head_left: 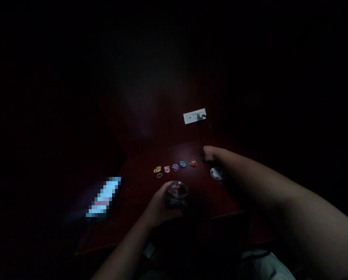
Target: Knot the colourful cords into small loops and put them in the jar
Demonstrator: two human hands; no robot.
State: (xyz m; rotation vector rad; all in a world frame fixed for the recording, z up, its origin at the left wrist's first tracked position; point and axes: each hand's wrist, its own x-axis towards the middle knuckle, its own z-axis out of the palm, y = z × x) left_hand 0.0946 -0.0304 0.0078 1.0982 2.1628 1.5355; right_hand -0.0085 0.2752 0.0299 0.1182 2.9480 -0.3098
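Observation:
My left hand (159, 208) is wrapped round a clear jar (177, 199) with its open mouth facing up, near the table's front edge. My right hand (209, 153) reaches to the far right part of the table, its fingers curled closed and low over the surface. Something dark shows at those fingers, but I cannot make it out. Left of it, small hair ties lie in a row of clusters: orange (193, 163), blue (182, 164), purple (175, 167), pink (167, 169) and yellow (157, 169). A single dull-coloured hair tie (159, 175) lies just below the yellow ones.
A round lid (217, 174) lies beneath my right forearm. At the left edge of the dark red table (200, 196) glows a bright, pixelated screen (104, 197). A white wall socket (194, 116) with a plug and cord is behind. The room is very dark.

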